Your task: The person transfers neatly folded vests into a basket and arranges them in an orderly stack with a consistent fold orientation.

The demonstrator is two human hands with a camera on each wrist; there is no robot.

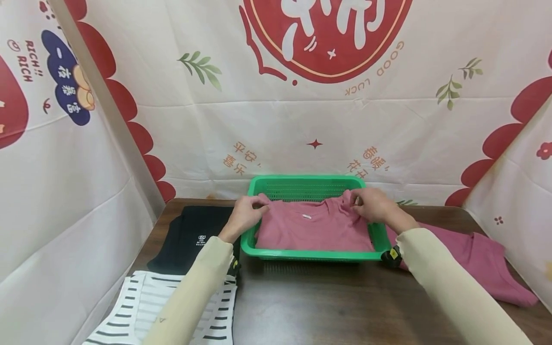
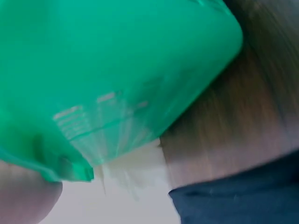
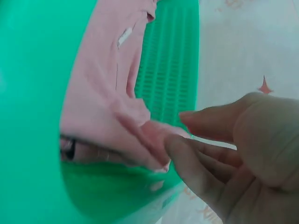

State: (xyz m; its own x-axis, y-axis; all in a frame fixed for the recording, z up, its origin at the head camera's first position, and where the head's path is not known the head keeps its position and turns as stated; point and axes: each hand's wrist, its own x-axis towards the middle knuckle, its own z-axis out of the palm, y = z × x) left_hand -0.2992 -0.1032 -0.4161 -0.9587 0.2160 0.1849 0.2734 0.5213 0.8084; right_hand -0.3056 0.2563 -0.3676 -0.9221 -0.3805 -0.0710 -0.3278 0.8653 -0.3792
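Inside the green basket (image 1: 297,255) on the counter (image 1: 310,302), pink shirt (image 1: 315,231) looks light, soft, floppy, best held by 2 shoulders: left grip (image 1: 246,214) pinching cloth, right grip (image 1: 376,205) with thumb and forefinger apart.

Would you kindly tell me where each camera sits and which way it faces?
Head: worn on the head, facing forward and down at the rectangular green plastic basket and pink cloth shirt inside; left hand, right hand and cream sleeves show.
Left wrist: worn there, facing the basket, brown wooden table beside it; part of that hand shows lower left.
Right wrist: worn there, looking across basket and shirt; right hand shows lower right.
Head and right wrist share the shirt's white label.
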